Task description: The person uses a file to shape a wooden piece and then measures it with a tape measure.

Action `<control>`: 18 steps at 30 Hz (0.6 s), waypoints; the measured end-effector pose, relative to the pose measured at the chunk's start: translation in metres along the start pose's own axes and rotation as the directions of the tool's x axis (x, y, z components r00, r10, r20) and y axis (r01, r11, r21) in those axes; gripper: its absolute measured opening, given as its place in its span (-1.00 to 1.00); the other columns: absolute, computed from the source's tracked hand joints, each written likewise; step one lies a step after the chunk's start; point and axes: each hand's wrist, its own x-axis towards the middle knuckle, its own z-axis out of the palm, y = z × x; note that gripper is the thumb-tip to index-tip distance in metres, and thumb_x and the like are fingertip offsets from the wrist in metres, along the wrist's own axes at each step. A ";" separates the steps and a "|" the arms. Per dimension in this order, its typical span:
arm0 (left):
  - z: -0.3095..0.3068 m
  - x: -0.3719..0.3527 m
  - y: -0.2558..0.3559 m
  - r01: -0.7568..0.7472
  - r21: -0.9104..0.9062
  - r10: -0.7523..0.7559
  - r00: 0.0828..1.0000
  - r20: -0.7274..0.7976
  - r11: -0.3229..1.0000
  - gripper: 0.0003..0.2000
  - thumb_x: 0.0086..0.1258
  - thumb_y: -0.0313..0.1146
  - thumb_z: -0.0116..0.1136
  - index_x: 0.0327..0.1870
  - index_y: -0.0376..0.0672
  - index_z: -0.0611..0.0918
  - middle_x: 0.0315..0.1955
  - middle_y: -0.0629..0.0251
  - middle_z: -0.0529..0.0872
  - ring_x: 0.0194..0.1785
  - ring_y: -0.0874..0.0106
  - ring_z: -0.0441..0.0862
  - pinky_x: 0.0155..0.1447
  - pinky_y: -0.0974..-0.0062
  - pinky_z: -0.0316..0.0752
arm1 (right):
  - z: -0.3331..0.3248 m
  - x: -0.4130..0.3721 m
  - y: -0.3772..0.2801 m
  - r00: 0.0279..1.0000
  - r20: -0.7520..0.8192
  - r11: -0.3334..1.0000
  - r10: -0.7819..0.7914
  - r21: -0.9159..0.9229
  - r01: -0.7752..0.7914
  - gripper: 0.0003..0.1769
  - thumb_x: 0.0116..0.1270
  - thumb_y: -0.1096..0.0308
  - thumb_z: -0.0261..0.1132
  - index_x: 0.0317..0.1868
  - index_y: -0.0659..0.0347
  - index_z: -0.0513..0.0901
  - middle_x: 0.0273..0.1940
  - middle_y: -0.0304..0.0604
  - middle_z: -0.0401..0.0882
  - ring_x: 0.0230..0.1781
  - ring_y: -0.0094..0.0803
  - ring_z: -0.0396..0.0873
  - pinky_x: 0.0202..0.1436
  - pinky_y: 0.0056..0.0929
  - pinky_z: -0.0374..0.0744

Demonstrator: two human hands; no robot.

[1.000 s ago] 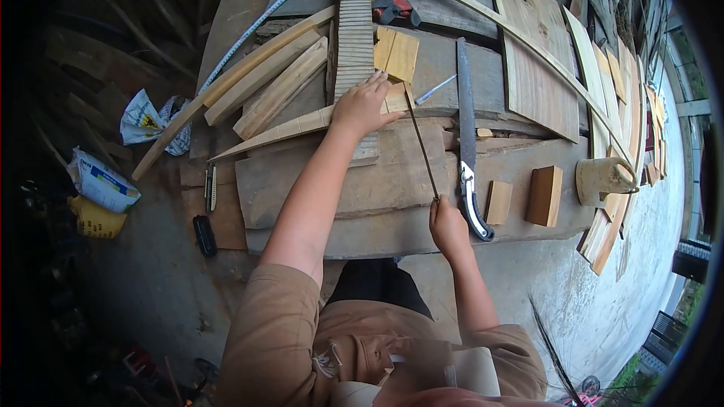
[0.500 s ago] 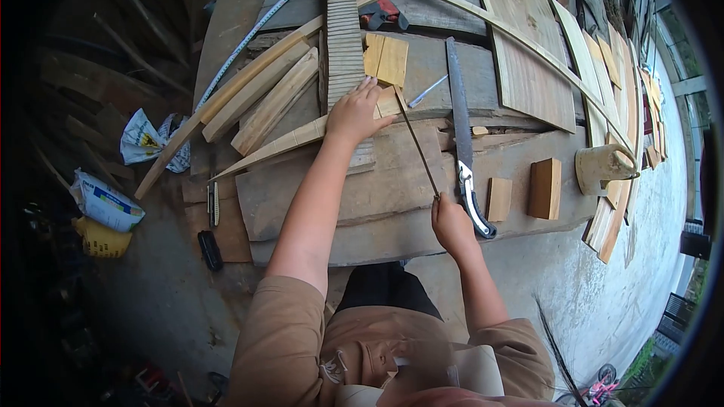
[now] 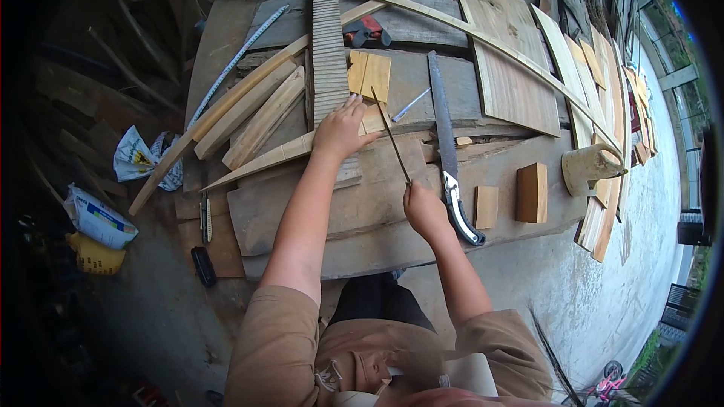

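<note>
A thin dark blade-like tool (image 3: pixel 394 141) is gripped at its near end in my right hand (image 3: pixel 426 209), fingers closed round it. Its far end reaches the end of a tapered wooden strip (image 3: pixel 260 162) marked with cross lines. My left hand (image 3: pixel 343 130) lies over this strip, fingers along the far side and thumb spread on the near side, holding it against the ribbed wooden board (image 3: pixel 329 45). Just beyond the fingertips sits a yellowish wood block (image 3: pixel 369 75). A pen (image 3: pixel 412 105) and a pruning saw (image 3: pixel 445 120) with a black-and-white handle lie to the right.
Two wood blocks (image 3: pixel 532 193) stand at the table's right, near a pale mug-like container (image 3: pixel 588 171). Long strips (image 3: pixel 422 9) cross at the back. A tape measure (image 3: pixel 237 60), wood pieces (image 3: pixel 264 117) and a utility knife (image 3: pixel 206 217) lie left.
The blade in my right hand has shifted forward, its tip now passing beyond the strip's end. My left hand keeps its place on the strip. The whole view has shifted slightly.
</note>
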 end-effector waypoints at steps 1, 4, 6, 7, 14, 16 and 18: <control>-0.001 0.000 -0.001 -0.003 0.003 0.003 1.000 -0.004 1.000 -0.40 0.03 0.02 0.20 0.00 -0.26 0.43 0.11 0.12 0.39 0.23 0.34 0.27 0.24 0.43 0.24 | 0.004 -0.021 0.014 1.000 0.008 1.000 0.028 -0.001 -0.028 -0.73 0.27 0.26 -0.08 -0.31 0.30 0.43 -0.44 0.20 0.53 -0.39 0.11 0.52 -0.28 -0.01 0.46; 0.000 -0.001 0.000 0.013 -0.006 -0.013 1.000 0.014 1.000 -0.39 0.03 0.02 0.19 0.01 -0.27 0.43 0.12 0.11 0.38 0.24 0.34 0.26 0.24 0.43 0.23 | 0.003 -0.034 0.021 0.999 0.013 0.999 0.037 0.000 -0.037 -0.73 0.27 0.25 -0.07 -0.32 0.30 0.42 -0.47 0.20 0.53 -0.41 0.10 0.52 -0.30 -0.02 0.46; 0.000 -0.001 0.000 0.000 -0.008 0.001 1.000 0.008 1.000 -0.39 0.04 0.02 0.18 0.01 -0.28 0.41 0.12 0.10 0.38 0.24 0.33 0.26 0.25 0.43 0.22 | 0.001 -0.021 0.013 1.000 -0.011 1.000 0.002 0.018 -0.002 -0.72 0.28 0.24 -0.08 -0.32 0.31 0.43 -0.47 0.20 0.53 -0.40 0.10 0.52 -0.30 -0.02 0.46; -0.001 0.000 0.000 0.000 -0.010 -0.001 1.000 -0.007 1.000 -0.39 0.04 0.02 0.18 0.01 -0.28 0.41 0.12 0.10 0.38 0.24 0.33 0.26 0.25 0.43 0.22 | 0.001 0.000 0.004 1.000 -0.018 1.000 -0.010 0.019 0.010 -0.69 0.29 0.23 -0.11 -0.32 0.32 0.43 -0.45 0.21 0.53 -0.39 0.11 0.52 -0.29 -0.02 0.47; 0.000 -0.001 0.001 0.003 -0.002 -0.003 1.000 0.000 1.000 -0.40 0.04 0.02 0.18 -0.01 -0.27 0.43 0.11 0.12 0.40 0.23 0.33 0.28 0.22 0.42 0.26 | 0.000 0.052 -0.021 0.995 -0.070 0.997 -0.071 0.020 0.072 -0.70 0.28 0.25 -0.13 -0.31 0.31 0.43 -0.41 0.24 0.53 -0.36 0.13 0.52 -0.24 -0.03 0.47; -0.001 0.000 -0.001 -0.025 0.010 0.025 1.000 0.002 1.000 -0.40 0.03 0.02 0.18 -0.01 -0.27 0.43 0.11 0.12 0.40 0.23 0.34 0.28 0.21 0.42 0.27 | 0.002 0.019 -0.009 0.999 -0.025 1.000 -0.025 -0.001 0.025 -0.71 0.28 0.25 -0.12 -0.30 0.30 0.43 -0.44 0.24 0.53 -0.37 0.13 0.52 -0.26 0.00 0.47; -0.001 0.000 -0.002 -0.033 0.015 0.033 0.999 0.007 0.999 -0.40 0.03 0.02 0.18 -0.01 -0.26 0.43 0.11 0.13 0.40 0.23 0.33 0.28 0.21 0.42 0.27 | 0.006 -0.015 0.016 1.000 0.017 1.000 -0.004 -0.001 0.004 -0.71 0.28 0.24 -0.11 -0.30 0.31 0.42 -0.46 0.25 0.52 -0.39 0.13 0.52 -0.28 0.02 0.46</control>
